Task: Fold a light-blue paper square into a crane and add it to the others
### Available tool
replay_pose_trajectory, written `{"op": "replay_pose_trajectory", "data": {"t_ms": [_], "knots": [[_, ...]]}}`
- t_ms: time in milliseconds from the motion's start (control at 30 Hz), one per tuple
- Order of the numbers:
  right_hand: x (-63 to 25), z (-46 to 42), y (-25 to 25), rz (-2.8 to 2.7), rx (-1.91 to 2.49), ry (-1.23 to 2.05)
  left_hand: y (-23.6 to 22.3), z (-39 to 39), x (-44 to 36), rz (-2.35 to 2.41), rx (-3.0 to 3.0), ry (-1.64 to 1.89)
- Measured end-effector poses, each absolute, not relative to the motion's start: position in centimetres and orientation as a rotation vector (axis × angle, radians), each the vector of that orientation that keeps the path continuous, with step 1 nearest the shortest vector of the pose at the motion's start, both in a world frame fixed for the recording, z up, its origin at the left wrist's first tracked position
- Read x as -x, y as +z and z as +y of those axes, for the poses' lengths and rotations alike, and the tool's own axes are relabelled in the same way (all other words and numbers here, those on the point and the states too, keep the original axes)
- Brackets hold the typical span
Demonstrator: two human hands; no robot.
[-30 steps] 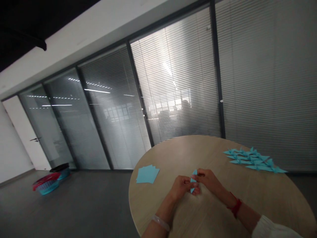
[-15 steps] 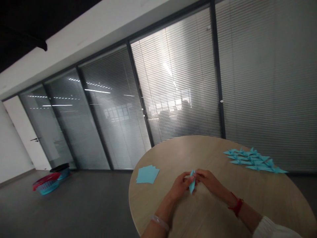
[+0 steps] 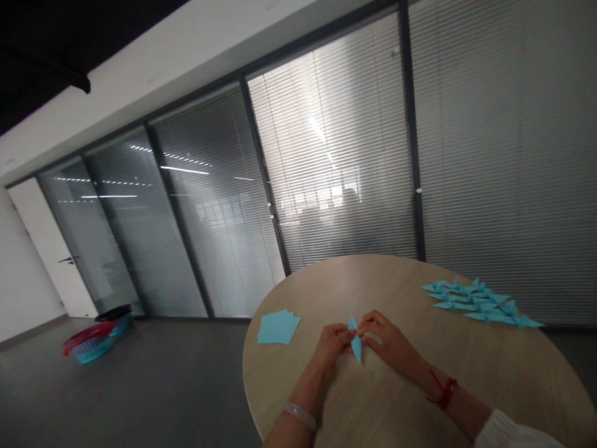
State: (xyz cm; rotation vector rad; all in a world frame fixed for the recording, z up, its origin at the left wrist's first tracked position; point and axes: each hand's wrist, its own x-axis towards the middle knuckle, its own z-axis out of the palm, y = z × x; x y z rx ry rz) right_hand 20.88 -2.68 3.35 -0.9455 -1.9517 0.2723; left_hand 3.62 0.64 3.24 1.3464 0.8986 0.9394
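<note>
A narrow piece of folded blue paper (image 3: 356, 348), pointed at both ends, is held between my two hands over the near half of the round table. My left hand (image 3: 332, 343) pinches its left side with closed fingers. From the right, my right hand (image 3: 382, 336) grips the paper's other side, its fingertips bent against the upper part. The contact points of the fingertips are partly hidden. Left of my hands lies a small stack of blue paper sheets (image 3: 278, 327), slightly fanned. Several folded blue paper cranes (image 3: 485, 303) sit in rows at the right.
The round wooden table (image 3: 359, 280) stands near a glass partition with blinds (image 3: 336, 155). On the floor at the left are a blue basket with a red liner (image 3: 91, 348) and another with a black liner (image 3: 119, 320). A white door (image 3: 56, 249) is at far left.
The folded paper has shifted slightly left and turned, its upper tip now leaning left. My right hand has opened out a little, its knuckles raised. The stack and cranes stay put.
</note>
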Motion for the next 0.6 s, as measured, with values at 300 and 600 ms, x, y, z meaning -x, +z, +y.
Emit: {"op": "replay_pose_trajectory", "data": {"t_ms": [300, 600], "knots": [[-20.69, -3.12, 3.51, -2.145, 0.936, 0.162, 3.37, 0.31, -3.65, 0.917, -1.274, 0.917], [-20.75, -3.10, 3.53, -2.193, 0.965, 0.211, 2.95, 0.38, -3.76, 0.980, -1.330, 0.859]]}}
